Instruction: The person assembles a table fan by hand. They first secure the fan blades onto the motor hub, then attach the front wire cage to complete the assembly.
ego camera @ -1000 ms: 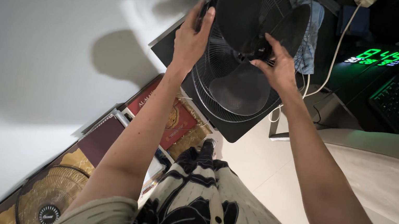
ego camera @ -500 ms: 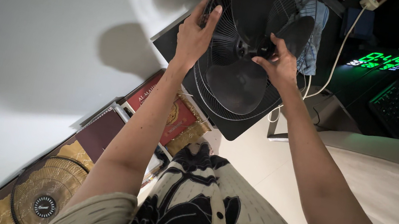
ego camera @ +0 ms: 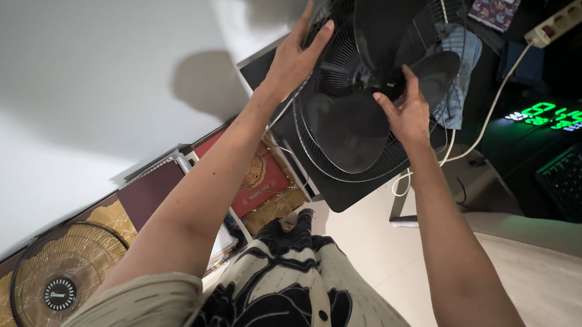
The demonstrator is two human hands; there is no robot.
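With the left hand [ego camera: 292,60] gripping the rear wire guard [ego camera: 312,124] rim, the right hand's [ego camera: 408,112] fingertip grip on the black blade hub [ego camera: 387,86] should turn squarely while the guard is braced.

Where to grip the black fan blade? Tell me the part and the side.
Grip the central hub, coming from the open front, as the right hand does. The blades are broad and thin, poor to pinch. The left hand steadies the wire guard at its rim.
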